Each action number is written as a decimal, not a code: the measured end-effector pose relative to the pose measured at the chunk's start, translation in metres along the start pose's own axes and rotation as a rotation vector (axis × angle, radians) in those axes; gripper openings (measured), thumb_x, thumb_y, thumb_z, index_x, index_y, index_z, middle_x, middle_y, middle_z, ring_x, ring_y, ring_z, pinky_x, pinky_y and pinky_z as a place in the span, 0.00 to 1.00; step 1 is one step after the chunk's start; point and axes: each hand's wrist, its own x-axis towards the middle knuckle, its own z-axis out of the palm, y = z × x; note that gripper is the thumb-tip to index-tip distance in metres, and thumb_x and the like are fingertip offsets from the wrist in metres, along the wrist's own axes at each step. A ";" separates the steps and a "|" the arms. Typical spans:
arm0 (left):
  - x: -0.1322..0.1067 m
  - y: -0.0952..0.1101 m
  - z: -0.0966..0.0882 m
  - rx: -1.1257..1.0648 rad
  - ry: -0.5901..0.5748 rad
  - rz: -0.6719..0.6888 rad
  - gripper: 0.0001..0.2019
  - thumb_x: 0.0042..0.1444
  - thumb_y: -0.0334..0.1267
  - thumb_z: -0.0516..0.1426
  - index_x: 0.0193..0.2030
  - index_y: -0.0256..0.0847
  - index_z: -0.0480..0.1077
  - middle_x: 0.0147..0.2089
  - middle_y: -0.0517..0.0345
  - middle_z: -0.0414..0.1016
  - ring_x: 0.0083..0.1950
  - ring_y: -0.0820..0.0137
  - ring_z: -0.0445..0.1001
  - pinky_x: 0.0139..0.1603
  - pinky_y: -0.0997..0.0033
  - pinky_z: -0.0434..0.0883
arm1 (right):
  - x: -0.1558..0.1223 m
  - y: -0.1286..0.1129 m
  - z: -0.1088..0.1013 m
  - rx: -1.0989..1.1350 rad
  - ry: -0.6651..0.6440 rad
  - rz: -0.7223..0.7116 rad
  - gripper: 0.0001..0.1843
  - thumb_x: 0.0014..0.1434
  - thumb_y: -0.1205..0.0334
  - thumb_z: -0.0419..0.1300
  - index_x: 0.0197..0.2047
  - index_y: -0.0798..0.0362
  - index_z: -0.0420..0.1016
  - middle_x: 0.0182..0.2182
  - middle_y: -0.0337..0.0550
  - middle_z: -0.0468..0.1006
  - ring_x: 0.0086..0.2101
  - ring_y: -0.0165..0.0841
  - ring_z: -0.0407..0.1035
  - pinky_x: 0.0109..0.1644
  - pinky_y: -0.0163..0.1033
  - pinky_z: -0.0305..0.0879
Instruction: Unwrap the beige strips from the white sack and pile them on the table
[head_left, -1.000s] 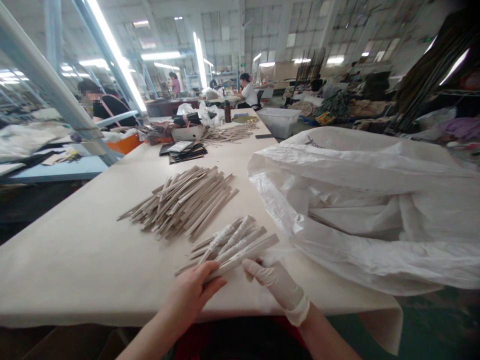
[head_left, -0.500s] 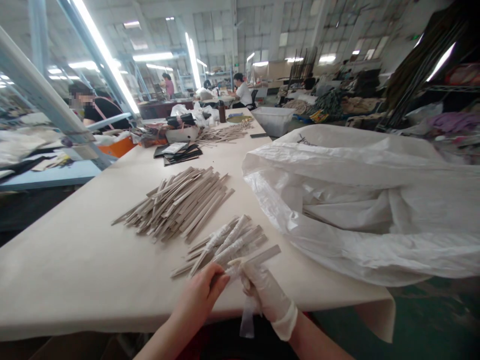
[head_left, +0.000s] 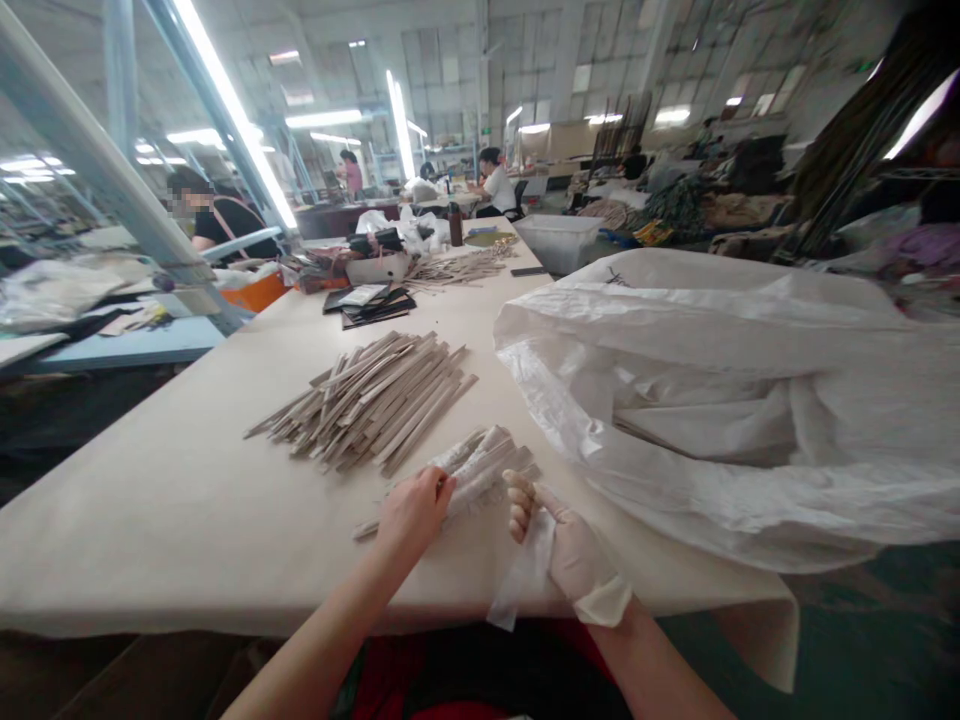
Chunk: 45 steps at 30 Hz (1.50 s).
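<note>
My bare left hand (head_left: 411,512) lies on the near end of a small bundle of grey strips in clear plastic sleeves (head_left: 475,463), its fingers curled over them. My right hand (head_left: 564,548), in a white glove, is closed on an empty clear plastic sleeve (head_left: 523,578) that hangs down past the table's front edge. A bigger pile of bare grey strips (head_left: 375,398) lies fanned out just beyond the bundle.
A large white plastic sack (head_left: 720,400) covers the table's right side. Farther back on the cream table (head_left: 165,510) are black cards (head_left: 371,303), more strips (head_left: 461,268) and a clear bin (head_left: 559,240). Other people sit at the left and far end.
My right hand has pulled a clear sleeve off a strip and drawn it down over the table edge. My left hand has moved forward onto the wrapped bundle.
</note>
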 end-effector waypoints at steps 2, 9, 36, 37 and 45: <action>0.006 0.010 -0.003 0.025 0.092 0.076 0.13 0.58 0.42 0.48 0.40 0.39 0.70 0.43 0.50 0.73 0.43 0.63 0.70 0.43 0.67 0.62 | 0.000 -0.009 0.000 0.012 -0.041 0.037 0.11 0.55 0.63 0.57 0.42 0.55 0.74 0.32 0.41 0.79 0.28 0.26 0.71 0.32 0.31 0.68; -0.009 0.061 0.003 -0.446 -0.389 0.164 0.13 0.53 0.47 0.52 0.30 0.38 0.70 0.25 0.62 0.69 0.25 0.74 0.64 0.23 0.76 0.57 | -0.008 -0.008 0.022 -0.109 -0.061 -0.215 0.13 0.52 0.55 0.59 0.40 0.52 0.76 0.38 0.42 0.78 0.39 0.31 0.70 0.46 0.37 0.64; 0.128 -0.061 0.033 0.331 -0.031 -0.118 0.13 0.58 0.29 0.43 0.42 0.32 0.67 0.45 0.40 0.70 0.48 0.62 0.70 0.47 0.63 0.66 | -0.004 -0.013 0.007 -0.422 0.095 -0.319 0.18 0.41 0.53 0.67 0.24 0.54 0.63 0.18 0.31 0.65 0.15 0.19 0.49 0.18 0.30 0.39; 0.128 -0.064 0.031 0.317 -0.025 -0.126 0.13 0.58 0.29 0.43 0.42 0.32 0.66 0.45 0.40 0.71 0.48 0.62 0.71 0.47 0.64 0.66 | -0.004 -0.014 0.008 -0.416 0.092 -0.311 0.18 0.41 0.53 0.68 0.24 0.54 0.64 0.18 0.32 0.66 0.15 0.19 0.49 0.18 0.29 0.40; 0.087 -0.060 -0.017 0.039 -0.049 -0.120 0.10 0.58 0.40 0.45 0.39 0.38 0.61 0.26 0.60 0.70 0.26 0.73 0.70 0.27 0.76 0.65 | -0.002 -0.028 0.010 -0.355 0.077 -0.355 0.18 0.42 0.51 0.67 0.25 0.55 0.66 0.19 0.32 0.65 0.16 0.18 0.50 0.17 0.28 0.41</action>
